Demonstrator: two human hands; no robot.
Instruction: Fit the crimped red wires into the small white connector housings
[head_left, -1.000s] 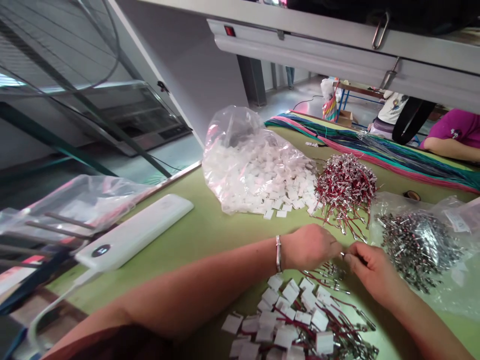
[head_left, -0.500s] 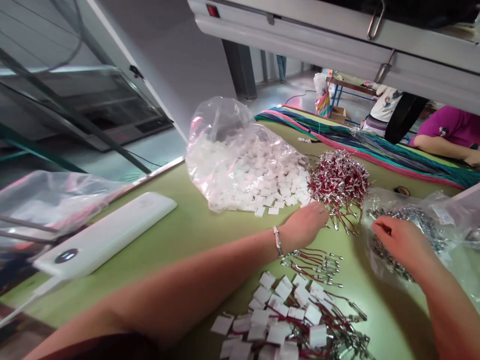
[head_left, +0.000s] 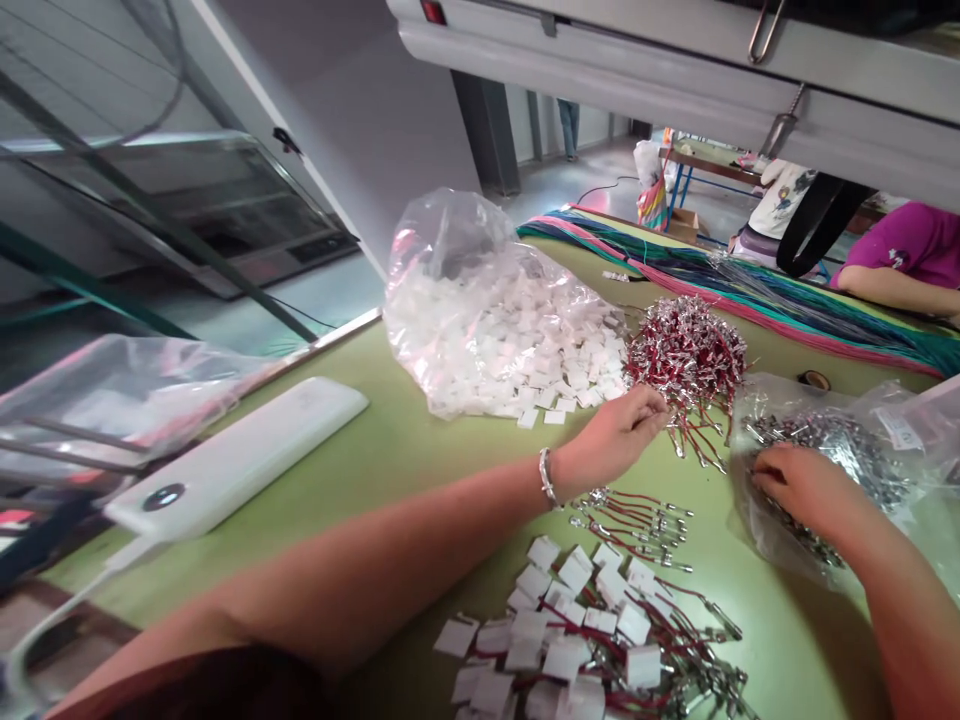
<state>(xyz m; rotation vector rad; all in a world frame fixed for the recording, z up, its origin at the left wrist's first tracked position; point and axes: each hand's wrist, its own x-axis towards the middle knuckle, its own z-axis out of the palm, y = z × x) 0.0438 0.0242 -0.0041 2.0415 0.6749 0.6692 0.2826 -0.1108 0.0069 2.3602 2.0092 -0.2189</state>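
My left hand point(head_left: 619, 430), a bracelet on its wrist, is at the near edge of a heap of short red wires with metal ends point(head_left: 686, 350). Its thumb and fingers are pinched together; what lies between them is too small to make out. My right hand point(head_left: 810, 488) dips curled fingertips into small metal parts point(head_left: 847, 450) in an open clear bag point(head_left: 757, 540); the fingertips are partly hidden. Between my arms lies a row of red wires with metal ends point(head_left: 637, 520). Nearer me are white tabs on red wires point(head_left: 566, 657), piled together.
A large clear bag point(head_left: 442, 235) spills white tabs point(head_left: 555, 415) onto the green table point(head_left: 375, 470). A white power bank point(head_left: 247, 460) with a cable lies left. Long colored wires point(head_left: 720, 270) line the far edge. A light fixture point(head_left: 600, 80) hangs above. A person point(head_left: 911, 250) sits beyond.
My left hand has drawn its fingers into a pinch beside the wire heap. My right hand has lowered its fingertips into the metal parts. The whole view has shifted slightly.
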